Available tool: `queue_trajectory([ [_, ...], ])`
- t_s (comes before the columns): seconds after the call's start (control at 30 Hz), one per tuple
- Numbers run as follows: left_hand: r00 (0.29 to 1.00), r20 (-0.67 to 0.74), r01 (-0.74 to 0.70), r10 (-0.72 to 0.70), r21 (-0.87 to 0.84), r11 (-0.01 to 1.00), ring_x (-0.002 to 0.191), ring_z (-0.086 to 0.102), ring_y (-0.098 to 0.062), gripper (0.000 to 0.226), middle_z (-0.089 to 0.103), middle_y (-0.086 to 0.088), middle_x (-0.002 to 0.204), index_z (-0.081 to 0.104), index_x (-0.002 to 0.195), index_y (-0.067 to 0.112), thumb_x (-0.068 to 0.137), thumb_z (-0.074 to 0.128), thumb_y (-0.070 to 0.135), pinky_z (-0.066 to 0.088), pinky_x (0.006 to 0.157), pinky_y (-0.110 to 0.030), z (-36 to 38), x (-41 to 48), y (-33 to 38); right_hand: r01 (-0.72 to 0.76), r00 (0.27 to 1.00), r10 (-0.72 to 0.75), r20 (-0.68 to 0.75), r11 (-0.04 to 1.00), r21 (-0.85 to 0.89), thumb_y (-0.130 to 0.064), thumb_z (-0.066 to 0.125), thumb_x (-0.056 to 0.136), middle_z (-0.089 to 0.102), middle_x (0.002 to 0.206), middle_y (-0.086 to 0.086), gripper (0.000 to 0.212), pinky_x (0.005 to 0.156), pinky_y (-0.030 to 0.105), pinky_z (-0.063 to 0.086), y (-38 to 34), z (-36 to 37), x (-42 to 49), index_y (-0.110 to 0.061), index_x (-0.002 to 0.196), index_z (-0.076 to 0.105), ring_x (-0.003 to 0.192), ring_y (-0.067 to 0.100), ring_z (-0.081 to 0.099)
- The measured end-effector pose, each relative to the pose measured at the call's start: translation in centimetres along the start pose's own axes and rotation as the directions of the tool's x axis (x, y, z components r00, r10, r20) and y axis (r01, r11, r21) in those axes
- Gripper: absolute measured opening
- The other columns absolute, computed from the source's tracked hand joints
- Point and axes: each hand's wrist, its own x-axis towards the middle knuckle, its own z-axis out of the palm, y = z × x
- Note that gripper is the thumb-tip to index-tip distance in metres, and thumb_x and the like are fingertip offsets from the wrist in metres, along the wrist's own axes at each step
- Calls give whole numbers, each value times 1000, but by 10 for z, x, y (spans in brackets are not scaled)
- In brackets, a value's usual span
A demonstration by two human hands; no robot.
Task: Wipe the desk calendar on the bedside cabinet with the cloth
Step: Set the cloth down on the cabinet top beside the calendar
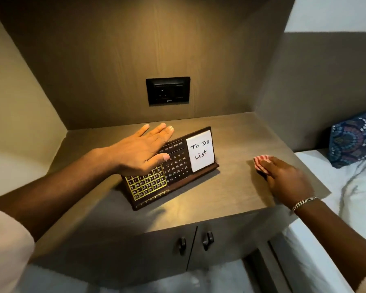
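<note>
A dark wooden desk calendar stands tilted on the bedside cabinet, with a number grid, month names and a white "To Do List" card on its right side. My left hand hovers over the calendar's upper left part, fingers spread, thumb near the number grid; whether it touches is unclear. To the right of the calendar, my right hand lies flat on the cabinet top, pressing down on a small red-and-white striped cloth. Most of the cloth is hidden under the fingers.
A black wall socket plate sits on the wooden back panel above the cabinet. Side walls close in the niche at left and right. A bed with white sheets and a patterned blue pillow lies to the right. Two cabinet door handles face me.
</note>
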Motion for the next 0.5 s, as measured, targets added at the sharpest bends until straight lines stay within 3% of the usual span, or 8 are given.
queue_trajectory([
  [0.1,994,-61,98,-95,48,994,148,-12,-13,81,-5,-5,163,-10,152,18,90,9,65,-11,119,-38,0,-7,9,6,999,-3,46,996,-84,-48,44,91,40,148,14,57,101,56,40,14,21,-4,-26,142,33,131,38,39],
  [0.23,972,-91,226,-216,124,966,149,-11,-16,85,-4,-7,163,-8,152,16,87,8,69,-9,120,-44,6,-12,22,-88,985,88,149,996,-7,-86,17,74,4,160,8,93,111,58,3,15,42,-11,-33,148,-3,145,36,0],
  [0.3,956,-129,281,-263,150,948,149,-10,-18,87,-4,-8,163,-6,152,15,87,8,69,-8,120,-47,8,-13,30,-106,984,100,149,994,33,-90,14,69,-2,161,7,99,110,60,-2,12,44,-13,-34,147,-7,144,35,-6],
  [0.37,913,-277,340,-299,114,933,150,-9,-20,85,-2,-8,163,-3,153,13,89,14,66,-6,120,-49,9,-19,38,-100,981,90,174,994,49,-92,12,65,-3,160,7,103,112,64,0,12,40,-13,-33,148,-6,144,36,-8],
  [0.43,785,-496,385,-372,-80,919,150,-9,-18,79,-3,-5,163,-1,153,14,92,24,58,-4,121,-47,16,-32,49,-92,986,78,149,992,87,-92,12,65,0,160,8,104,112,64,-2,10,30,-10,-31,148,0,145,35,-6],
  [0.5,545,-616,384,-568,-419,823,150,-6,-9,74,-5,4,163,-1,153,22,94,31,51,0,121,-36,36,-47,65,-39,999,37,11,980,194,-90,17,69,7,160,7,101,110,56,-6,-3,15,-5,-27,148,9,146,30,-3],
])
